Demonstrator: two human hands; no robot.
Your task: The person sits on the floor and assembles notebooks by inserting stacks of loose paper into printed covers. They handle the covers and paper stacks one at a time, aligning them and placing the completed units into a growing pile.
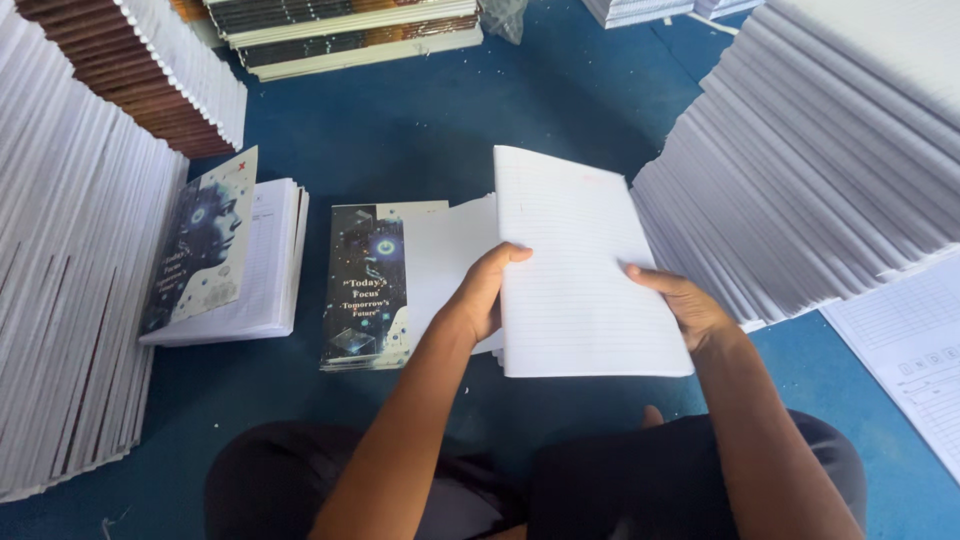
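Head view: ruled pad [585,270] upright, lengthwise.

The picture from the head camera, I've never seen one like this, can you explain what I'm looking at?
The camera sits on a person's head and looks down at their own two bare hands; there is no machine. They sit on a blue floor. The left hand and right hand hold a bundle of white ruled pages by its side edges. Under it lies a stack of dark printed covers. Further left is a notebook with a printed cover. Tall piles of white page bundles stand at both sides.
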